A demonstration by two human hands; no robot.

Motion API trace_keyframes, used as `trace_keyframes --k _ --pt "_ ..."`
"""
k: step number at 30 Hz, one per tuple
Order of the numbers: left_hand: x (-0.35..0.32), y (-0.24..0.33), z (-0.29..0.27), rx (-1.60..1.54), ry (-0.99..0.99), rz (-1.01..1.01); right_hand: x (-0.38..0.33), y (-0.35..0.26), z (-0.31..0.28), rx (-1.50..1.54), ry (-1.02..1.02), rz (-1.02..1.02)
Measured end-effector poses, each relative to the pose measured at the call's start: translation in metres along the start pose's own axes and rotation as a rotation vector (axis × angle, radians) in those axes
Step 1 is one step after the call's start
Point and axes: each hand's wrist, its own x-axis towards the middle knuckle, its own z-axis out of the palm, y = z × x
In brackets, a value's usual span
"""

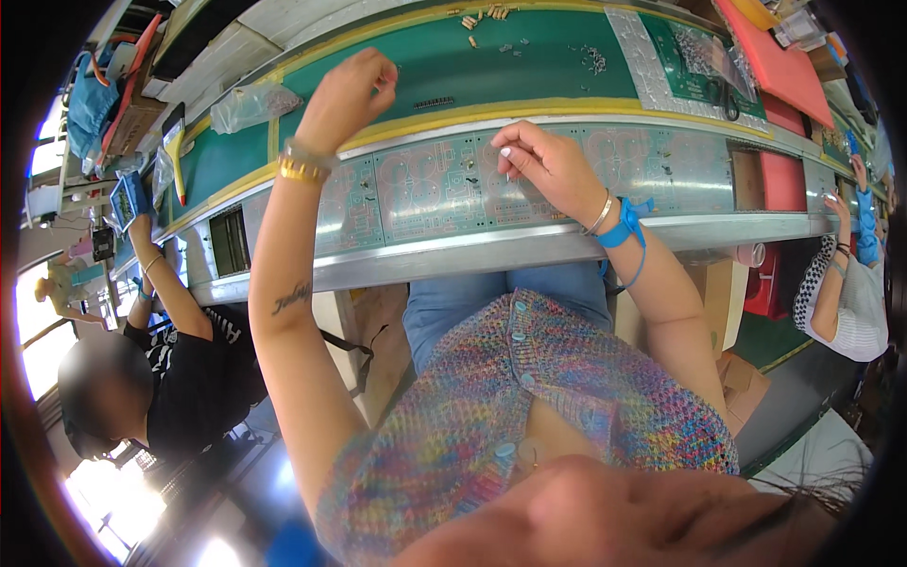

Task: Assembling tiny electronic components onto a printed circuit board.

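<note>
My left hand (348, 93) is raised over the green belt (529, 57), fingers curled together; anything held in it is too small to see. My right hand (546, 163) hovers over a pale circuit board panel (430, 189) on the metal rail, fingertips pinched close above a small dark part (470, 167) on the board. A gold bracelet sits on my left wrist and a blue strap (624, 227) on my right. A black pin strip (434, 102) lies on the belt between both hands.
Loose small parts (484, 17) and metal bits (594, 60) lie on the far belt. A clear bag (253, 104) lies left. Red trays (779, 66) stand at right. One person (179, 359) sits at my left, another (846, 293) at my right.
</note>
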Motion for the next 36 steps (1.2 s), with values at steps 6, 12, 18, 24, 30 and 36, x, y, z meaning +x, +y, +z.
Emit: trace_keyframes --k 6,12,18,24,30,36 --pt "-0.079 0.090 0.014 -0.579 -0.110 -0.088 0.002 -0.003 0.001 -0.021 0.002 -0.067" --pt "-0.106 0.111 0.045 -0.514 -0.101 -0.232 0.005 0.005 0.003 -0.063 0.019 -0.130" --pt "-0.105 0.117 0.052 -0.378 -0.076 -0.235 0.005 0.009 0.005 -0.082 0.036 -0.115" --pt "-0.103 0.121 0.054 -0.303 -0.074 -0.244 0.005 0.011 0.007 -0.109 0.051 -0.152" --pt "-0.101 0.122 0.055 -0.256 -0.075 -0.267 0.006 0.011 0.008 -0.141 0.061 -0.169" --pt "-0.102 0.124 0.053 -0.248 -0.080 -0.258 0.007 0.011 0.008 -0.162 0.064 -0.172"
